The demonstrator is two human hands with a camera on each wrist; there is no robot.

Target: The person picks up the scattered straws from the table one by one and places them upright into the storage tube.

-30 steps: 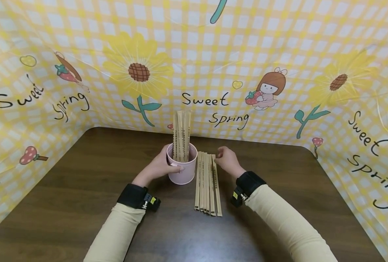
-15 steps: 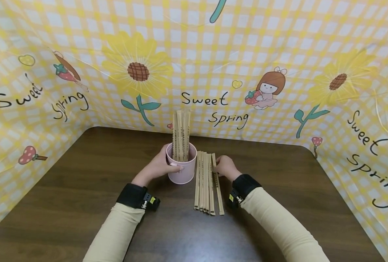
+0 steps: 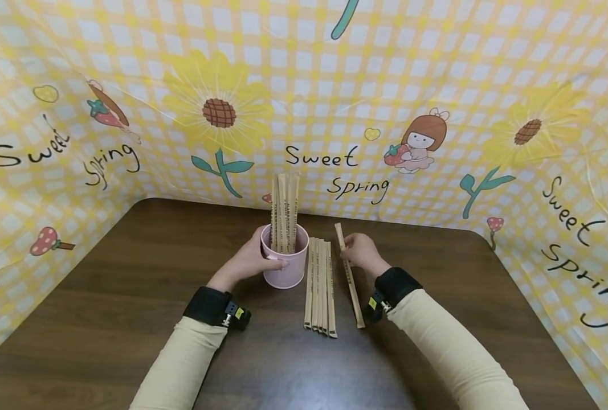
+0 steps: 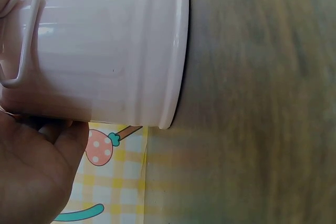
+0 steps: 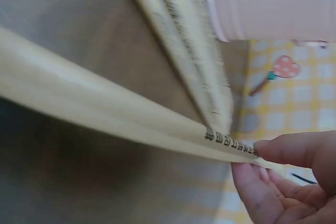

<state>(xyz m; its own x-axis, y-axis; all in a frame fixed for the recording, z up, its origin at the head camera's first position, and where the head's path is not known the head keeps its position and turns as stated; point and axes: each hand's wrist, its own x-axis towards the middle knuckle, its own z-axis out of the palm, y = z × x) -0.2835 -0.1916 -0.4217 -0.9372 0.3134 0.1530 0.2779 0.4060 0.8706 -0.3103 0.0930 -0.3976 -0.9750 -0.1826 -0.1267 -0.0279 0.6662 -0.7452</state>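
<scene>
Paper-wrapped stick [image 3: 354, 292], lower right of frame centre, pinched by thumb and fingers of the right hand [image 3: 363, 252]; left hand [image 3: 249, 259] grips pink pail [image 3: 287, 276] holding upright wrapped sticks [image 3: 284, 210]; flat stick row [image 3: 321, 287] beside pail.

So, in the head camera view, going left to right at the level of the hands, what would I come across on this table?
Left hand's grip → pink bucket → row of wrapped sticks → single slanting stick → right hand's grip.
</scene>
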